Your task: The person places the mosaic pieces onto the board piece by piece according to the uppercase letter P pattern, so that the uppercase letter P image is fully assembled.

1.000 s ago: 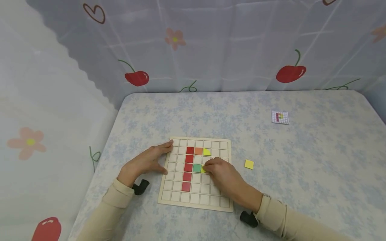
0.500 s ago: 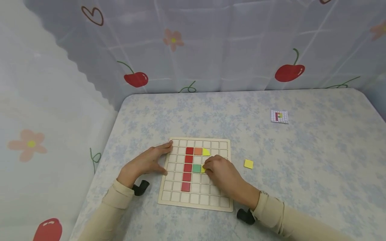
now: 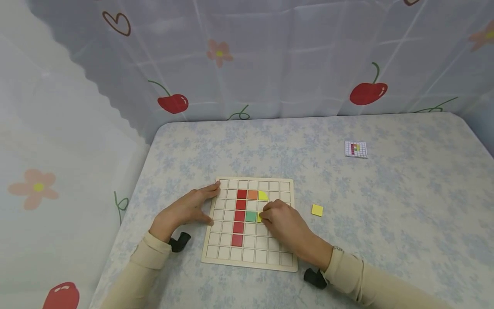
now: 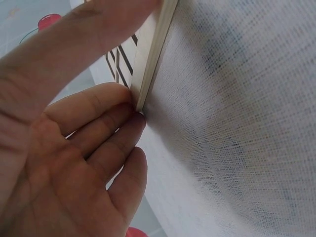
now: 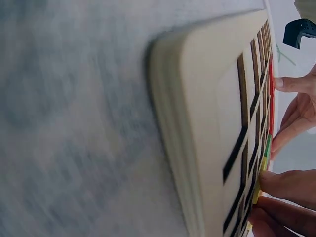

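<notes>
A square wooden grid board (image 3: 231, 256) lies on the table with coloured tiles in its cells. My left hand (image 3: 185, 210) rests at the board's left side. In the left wrist view, its fingertips (image 4: 134, 121) touch the board's edge, and the fingers are only slightly bent. Over the middle right of the grid, my right hand (image 3: 287, 227) pinches a yellow tile (image 5: 256, 193) between thumb and fingers, right beside the green tile (image 3: 251, 216). Fingertips hide much of that yellow tile. Red tiles (image 3: 239, 216) form a column; an orange tile (image 3: 252, 195) and a yellow quarter-round tile (image 3: 263, 195) sit at its top.
A loose yellow square tile (image 3: 317, 210) lies to the right of the board. Farther back on the right is a small card (image 3: 356, 149) printed with a coloured grid pattern. A patterned cloth covers the table (image 3: 405, 214); a printed curtain (image 3: 278, 56) hangs behind it.
The head view has shifted slightly. My right hand has stayed at the same cell, still pinching the yellow tile; my left hand has kept its place at the board's edge.
</notes>
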{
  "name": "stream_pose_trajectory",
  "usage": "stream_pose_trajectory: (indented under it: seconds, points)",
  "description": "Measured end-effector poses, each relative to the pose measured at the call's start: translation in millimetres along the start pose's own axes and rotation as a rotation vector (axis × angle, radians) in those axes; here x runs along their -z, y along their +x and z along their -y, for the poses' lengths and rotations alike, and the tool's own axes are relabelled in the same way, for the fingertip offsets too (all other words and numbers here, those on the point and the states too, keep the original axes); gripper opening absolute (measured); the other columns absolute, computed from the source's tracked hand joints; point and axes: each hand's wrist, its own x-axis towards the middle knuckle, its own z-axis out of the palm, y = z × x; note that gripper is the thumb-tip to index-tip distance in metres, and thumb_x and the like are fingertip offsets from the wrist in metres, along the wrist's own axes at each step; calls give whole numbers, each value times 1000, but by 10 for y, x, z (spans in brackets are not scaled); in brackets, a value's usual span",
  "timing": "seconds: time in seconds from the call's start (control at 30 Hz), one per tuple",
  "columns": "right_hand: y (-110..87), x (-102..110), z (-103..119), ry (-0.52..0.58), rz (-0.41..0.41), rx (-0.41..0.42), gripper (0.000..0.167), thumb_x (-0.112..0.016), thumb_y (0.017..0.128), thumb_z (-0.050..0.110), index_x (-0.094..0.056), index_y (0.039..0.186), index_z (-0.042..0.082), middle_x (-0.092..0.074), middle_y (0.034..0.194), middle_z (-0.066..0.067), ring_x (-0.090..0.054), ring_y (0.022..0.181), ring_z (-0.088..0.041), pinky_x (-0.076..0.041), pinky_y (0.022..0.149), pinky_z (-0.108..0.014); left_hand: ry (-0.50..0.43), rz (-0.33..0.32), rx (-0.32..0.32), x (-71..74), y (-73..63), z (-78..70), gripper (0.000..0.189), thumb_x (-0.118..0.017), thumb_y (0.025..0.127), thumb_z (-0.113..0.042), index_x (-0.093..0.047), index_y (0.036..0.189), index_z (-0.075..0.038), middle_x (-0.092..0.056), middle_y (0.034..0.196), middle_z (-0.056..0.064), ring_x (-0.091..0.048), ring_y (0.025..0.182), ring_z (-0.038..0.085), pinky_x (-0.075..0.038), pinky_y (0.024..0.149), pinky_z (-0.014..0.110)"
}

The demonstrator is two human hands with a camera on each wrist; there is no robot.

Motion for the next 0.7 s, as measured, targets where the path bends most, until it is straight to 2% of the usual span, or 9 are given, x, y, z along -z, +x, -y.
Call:
stream_pose_trajectory:
  seconds: [0.2, 0.3, 0.53, 0.7]
  points:
    - [41, 30, 23, -75, -4, 60, 12, -75, 84, 0, -78, 80, 11, -71, 87, -2, -62, 83, -18, -56, 64, -27, -12, -2, 0, -2, 8, 19, 97, -87, 71, -9, -32, 150, 5, -18, 161, 13, -18, 147, 34, -35, 111, 48]
    - [60, 16, 27, -71, -8, 69, 11, -76, 84, 1, -79, 83, 11, -71, 89, -2, -62, 84, -18, -57, 65, -27, -12, -4, -1, -1, 9, 25, 97, -87, 72, -9, -32, 150, 5, -18, 161, 14, -18, 147, 35, -35, 111, 48]
    - [-6, 11, -18, -26, -39, -21, 21, -76, 85, 7, -77, 105, 9, -72, 102, -2, -64, 93, -18, -57, 74, -31, -2, -1, -2, -4, 12, 19, 97, -87, 72, -10, -32, 150, 4, -18, 161, 13, -19, 147, 34, -35, 111, 47]
    - [-156, 117, -157, -40, -96, -93, 26, -75, 84, 3, -74, 110, 4, -72, 107, -5, -65, 100, -21, -56, 81, -36, -12, -5, 14, -13, -1, 15, 97, -87, 72, -10, -33, 151, 3, -18, 162, 12, -18, 147, 33, -35, 111, 47]
